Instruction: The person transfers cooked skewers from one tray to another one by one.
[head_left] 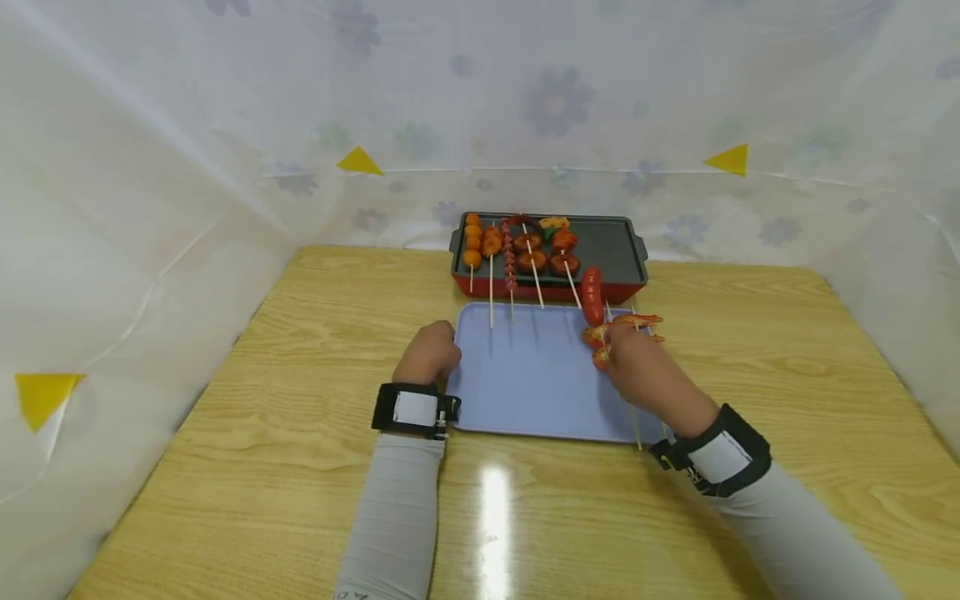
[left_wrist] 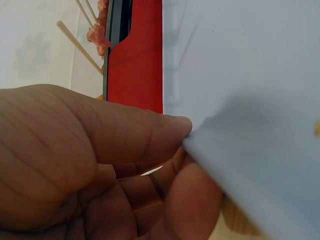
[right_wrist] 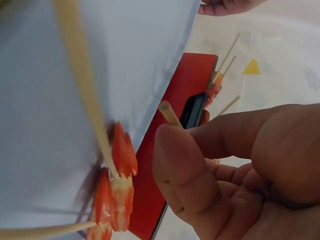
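At its left edge, my left hand (head_left: 429, 354) pinches the pale blue tray (head_left: 517, 383) between thumb and fingers; the left wrist view shows the thumb on the tray's rim (left_wrist: 210, 167). My right hand (head_left: 645, 367), over the tray's right side, pinches a thin wooden skewer stick (right_wrist: 169, 114), its end poking past the fingertips. A red scored sausage (head_left: 592, 296) extends from that hand toward the grill, overlapping its front edge in the head view. Shrimp skewers (right_wrist: 122, 195) lie on the tray beneath the right hand, partly hidden by it in the head view.
Behind the tray stands a red grill with a dark top plate (head_left: 611, 246). On its left and middle lie several skewers, among them orange balls (head_left: 472, 242) and mushrooms (head_left: 531, 262), sticks pointing forward over the tray. A flowered plastic sheet (head_left: 480, 100) walls off the wooden table (head_left: 315, 467).
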